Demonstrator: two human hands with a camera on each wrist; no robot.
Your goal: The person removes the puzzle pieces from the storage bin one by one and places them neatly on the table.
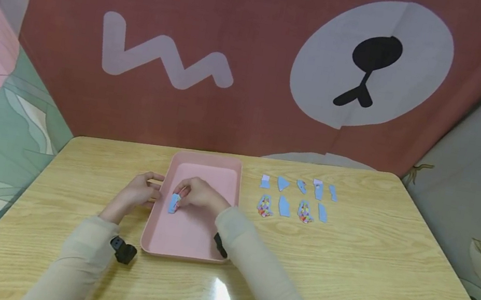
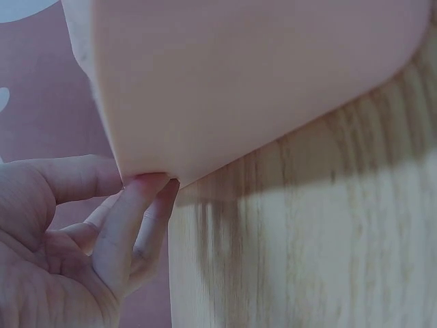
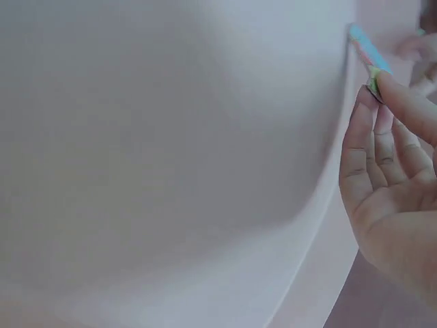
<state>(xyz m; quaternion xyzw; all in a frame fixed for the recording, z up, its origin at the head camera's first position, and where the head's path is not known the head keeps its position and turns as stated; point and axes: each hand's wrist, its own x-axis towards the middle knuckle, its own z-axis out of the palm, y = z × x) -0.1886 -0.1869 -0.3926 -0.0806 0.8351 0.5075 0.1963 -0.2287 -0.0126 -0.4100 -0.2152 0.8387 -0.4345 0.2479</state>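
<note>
My right hand (image 1: 197,193) reaches over the pink tray (image 1: 190,239) and pinches a small flat blue puzzle piece (image 1: 173,204) between thumb and fingertips, near the tray's left wall. In the right wrist view, the puzzle piece (image 3: 371,51) shows a light-blue strip and a multicoloured patch at the fingertips, which cover part of it. Outside the tray's left side, my left hand (image 1: 141,191) rests its fingers against the wall. The left wrist view shows the left hand's fingertips (image 2: 160,179) touching the tray's outer edge.
Several flat pieces lie in two rows to the right of the tray, among them a blue piece (image 1: 284,207) and a multicoloured patterned piece (image 1: 264,206). The wooden table (image 1: 367,275) meets a printed cloth backdrop (image 1: 244,124) at the back.
</note>
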